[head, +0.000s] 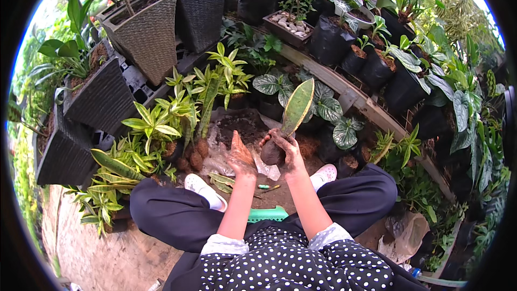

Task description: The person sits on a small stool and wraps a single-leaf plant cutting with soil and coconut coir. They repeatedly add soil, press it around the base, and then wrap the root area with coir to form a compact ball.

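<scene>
My right hand (291, 154) grips a dark ball of soil (271, 156) from which a single snake plant leaf (298, 107) with yellow margins rises upright. Muddy fingers wrap the top and side of the ball. Beside it, apart from the ball, my left hand (241, 157) is held flat and on edge with nothing in it; soil coats the palm and fingers. Beyond both hands, loose dark soil (238, 127) lies on a crumpled clear plastic sheet (218, 161). Left of the sheet several brown wrapped root balls (198, 157) are clustered, with snake plant leaves standing above them.
Yellow-green leafy plants (151, 123) crowd the left, below large textured planters (143, 34). A wooden rail (323, 67) curves across the right, with black plant bags (331, 42) behind it. Cut leaves (221, 182) and a green-handled tool (264, 187) lie near a green plastic stool (266, 214).
</scene>
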